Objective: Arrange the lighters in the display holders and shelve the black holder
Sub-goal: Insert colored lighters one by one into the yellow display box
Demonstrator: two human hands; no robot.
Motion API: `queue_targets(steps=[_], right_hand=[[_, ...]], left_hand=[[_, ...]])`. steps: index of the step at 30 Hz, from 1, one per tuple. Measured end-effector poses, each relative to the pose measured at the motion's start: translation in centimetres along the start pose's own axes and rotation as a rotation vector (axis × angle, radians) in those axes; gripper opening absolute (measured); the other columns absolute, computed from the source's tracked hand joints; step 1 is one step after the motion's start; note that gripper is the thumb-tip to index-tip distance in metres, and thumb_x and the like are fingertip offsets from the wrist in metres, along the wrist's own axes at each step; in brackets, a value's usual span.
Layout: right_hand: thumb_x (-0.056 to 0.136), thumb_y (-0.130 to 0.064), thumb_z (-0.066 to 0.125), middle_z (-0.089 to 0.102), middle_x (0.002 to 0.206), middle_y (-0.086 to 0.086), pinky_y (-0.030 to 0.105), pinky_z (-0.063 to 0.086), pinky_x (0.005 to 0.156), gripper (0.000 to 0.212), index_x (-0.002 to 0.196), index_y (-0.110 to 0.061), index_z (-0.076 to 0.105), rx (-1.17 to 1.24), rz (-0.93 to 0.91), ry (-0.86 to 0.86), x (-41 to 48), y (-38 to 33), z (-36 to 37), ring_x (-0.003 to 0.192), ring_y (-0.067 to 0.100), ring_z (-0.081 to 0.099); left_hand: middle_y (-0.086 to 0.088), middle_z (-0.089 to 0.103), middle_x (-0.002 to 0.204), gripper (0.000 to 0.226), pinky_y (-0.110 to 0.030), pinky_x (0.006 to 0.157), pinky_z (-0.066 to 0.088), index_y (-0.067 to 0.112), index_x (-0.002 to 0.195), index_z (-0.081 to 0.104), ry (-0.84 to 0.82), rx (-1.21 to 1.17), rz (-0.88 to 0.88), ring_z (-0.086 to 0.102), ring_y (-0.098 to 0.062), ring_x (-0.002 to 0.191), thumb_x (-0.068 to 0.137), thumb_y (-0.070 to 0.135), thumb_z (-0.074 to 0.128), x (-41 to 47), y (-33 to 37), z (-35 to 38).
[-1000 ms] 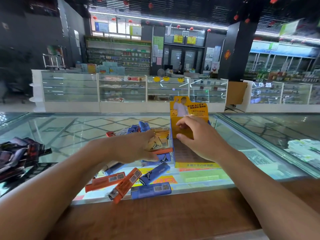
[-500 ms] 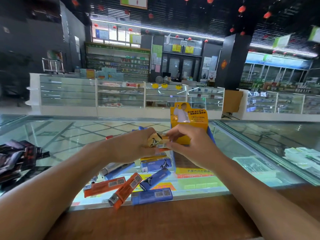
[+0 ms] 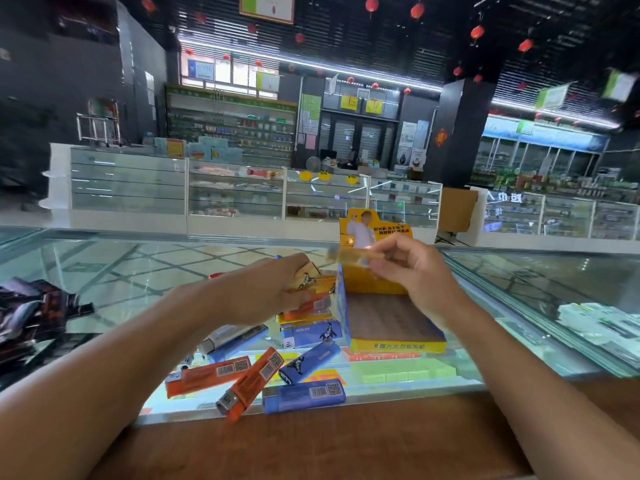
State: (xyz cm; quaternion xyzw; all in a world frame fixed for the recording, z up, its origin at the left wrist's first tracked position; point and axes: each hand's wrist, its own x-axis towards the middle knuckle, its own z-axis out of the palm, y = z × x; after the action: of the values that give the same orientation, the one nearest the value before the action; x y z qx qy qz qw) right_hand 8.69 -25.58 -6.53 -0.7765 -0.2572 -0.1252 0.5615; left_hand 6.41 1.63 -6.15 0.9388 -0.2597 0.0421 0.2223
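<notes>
Right hand (image 3: pixel 419 271) pinches one yellow lighter (image 3: pixel 353 255), blurred, over the yellow display holder (image 3: pixel 391 320), likely to slot it in; left hand (image 3: pixel 263 292) grips a bunch of lighters (image 3: pixel 311 287) just beside the holder as feed stock; loose lighters (image 3: pixel 211 374) lie on the glass counter (image 3: pixel 138 278).

Glass counter (image 3: pixel 138 282), wooden front edge (image 3: pixel 311 445): loose orange lighters (image 3: pixel 207 374), blue lighters (image 3: pixel 304 393) beside yellow display holder (image 3: pixel 391 327); dark pile (image 3: pixel 31 317) far left, possibly lighters

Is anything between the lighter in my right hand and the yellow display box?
Nothing visible. Your right hand pinches a blurred yellowish lighter over the yellow cardboard display holder; its brown slotted tray lies bare beneath. The left hand grips other lighters outside it.
</notes>
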Motion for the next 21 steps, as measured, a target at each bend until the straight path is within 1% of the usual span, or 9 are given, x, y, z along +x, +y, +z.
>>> queue_targets(steps=[2,4,6,9,12,13,15,18,21], right_hand=[[0.088,-0.018,0.074,0.078,0.099,0.015,0.033,0.058,0.082,0.028,0.111,-0.003,0.069,0.251,0.084,0.079,0.3,0.2,-1.0,0.090,0.025,0.070],[0.094,-0.012,0.070,0.077,0.099,0.018,0.030,0.058,0.078,0.028,0.119,-0.001,0.070,0.365,0.142,0.108,0.6,0.7,-1.1,0.088,0.024,0.069],[0.098,-0.005,0.065,0.077,0.099,0.018,0.029,0.058,0.077,0.024,0.121,-0.002,0.072,0.396,0.183,0.109,0.7,1.2,-0.5,0.087,0.022,0.069],[0.097,-0.002,0.066,0.077,0.101,0.020,0.028,0.060,0.076,0.020,0.116,0.005,0.071,0.475,0.225,0.111,0.6,1.2,0.3,0.086,0.021,0.071],[0.097,0.002,0.066,0.077,0.100,0.022,0.028,0.063,0.073,0.014,0.110,0.005,0.067,0.519,0.245,0.138,0.4,0.9,0.6,0.083,0.024,0.075],[0.097,0.002,0.067,0.077,0.101,0.022,0.029,0.063,0.072,0.014,0.110,0.004,0.066,0.509,0.253,0.145,0.4,0.9,0.7,0.083,0.025,0.075],[0.097,0.000,0.068,0.078,0.102,0.022,0.031,0.064,0.072,0.018,0.114,0.004,0.066,0.437,0.259,0.155,0.4,0.9,0.8,0.083,0.026,0.075],[0.098,-0.002,0.066,0.077,0.096,0.018,0.031,0.063,0.073,0.019,0.116,-0.004,0.074,0.414,0.254,0.156,0.5,0.9,1.0,0.080,0.024,0.071],[0.103,0.000,0.058,0.070,0.091,0.014,0.029,0.063,0.072,0.024,0.115,-0.005,0.077,0.529,0.250,0.160,0.6,0.8,1.0,0.079,0.021,0.069]], left_hand=[[-0.005,0.066,0.092,0.017,-0.046,0.078,0.049,0.023,0.112,0.053,0.018,0.021,-0.013,0.062,-0.029,0.084,0.104,0.035,0.060,0.1,-0.5,0.0],[-0.005,0.066,0.089,0.016,-0.046,0.075,0.050,0.025,0.111,0.053,-0.003,0.030,-0.027,0.063,-0.030,0.081,0.104,0.037,0.060,0.3,-0.7,0.4],[-0.004,0.066,0.088,0.019,-0.045,0.074,0.053,0.029,0.116,0.049,-0.041,0.096,-0.028,0.064,-0.028,0.077,0.104,0.042,0.057,0.5,-0.4,1.0],[-0.002,0.066,0.090,0.021,-0.039,0.074,0.052,0.034,0.122,0.044,-0.065,0.184,-0.008,0.064,-0.021,0.077,0.105,0.043,0.054,0.8,0.2,1.6],[-0.004,0.069,0.090,0.020,-0.044,0.076,0.054,0.034,0.123,0.047,-0.062,0.197,0.016,0.066,-0.023,0.078,0.106,0.043,0.054,0.8,0.2,1.5],[-0.003,0.068,0.088,0.021,-0.044,0.075,0.054,0.033,0.124,0.048,-0.061,0.202,0.022,0.066,-0.022,0.077,0.106,0.043,0.054,0.9,0.1,1.6],[0.001,0.067,0.082,0.024,-0.036,0.068,0.050,0.035,0.127,0.048,-0.054,0.227,0.017,0.063,-0.017,0.070,0.105,0.043,0.055,0.9,0.1,1.7],[0.002,0.063,0.076,0.030,-0.032,0.063,0.044,0.035,0.130,0.045,-0.027,0.266,-0.004,0.060,-0.013,0.065,0.105,0.048,0.054,0.9,0.3,2.2],[0.003,0.066,0.090,0.026,-0.034,0.066,0.046,0.033,0.128,0.046,0.047,0.282,-0.005,0.062,-0.015,0.074,0.105,0.043,0.053,0.9,0.2,2.4]])
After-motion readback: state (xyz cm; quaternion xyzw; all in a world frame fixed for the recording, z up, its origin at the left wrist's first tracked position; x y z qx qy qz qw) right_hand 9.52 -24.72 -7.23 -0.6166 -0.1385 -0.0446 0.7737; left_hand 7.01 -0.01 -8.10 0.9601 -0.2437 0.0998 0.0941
